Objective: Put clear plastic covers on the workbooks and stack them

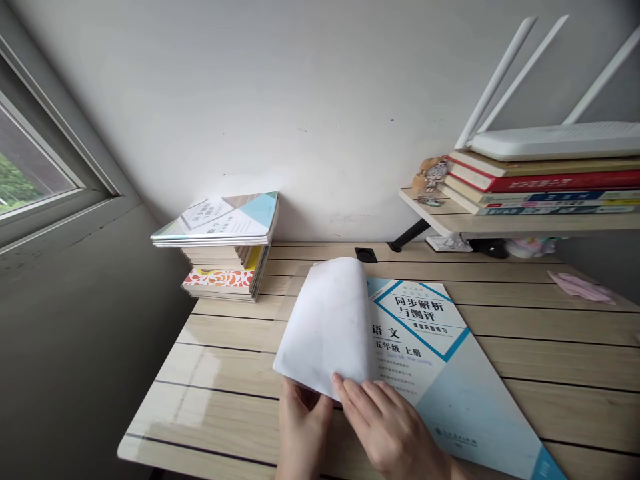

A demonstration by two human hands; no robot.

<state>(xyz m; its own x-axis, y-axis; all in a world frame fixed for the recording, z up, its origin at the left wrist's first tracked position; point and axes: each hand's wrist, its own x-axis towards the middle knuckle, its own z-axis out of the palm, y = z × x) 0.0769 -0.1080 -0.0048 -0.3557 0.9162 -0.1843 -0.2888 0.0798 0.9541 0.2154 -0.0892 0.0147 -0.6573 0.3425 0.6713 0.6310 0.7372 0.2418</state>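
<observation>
A white sheet of paper (325, 320) curls over the left part of a blue and white workbook (455, 393) on the desk. My left hand (303, 433) is closed at the sheet's near edge, its fingertips partly hidden under the paper. My right hand (393, 430) grips the near right corner, its fingers laid along the top of the sheet; its thumb is out of sight. The workbook cover is printed with Chinese characters. From beneath the sheet's left side, a clear plastic film (285, 310) seems to stick out onto the wood.
A stack of books (220, 280) stands at the back left. To the right, a raised shelf (425, 207) carries books (540, 183) and a white router (555, 141). A pink cloth-like item (583, 287) lies near the shelf. The desk (200, 393) has dark grooves.
</observation>
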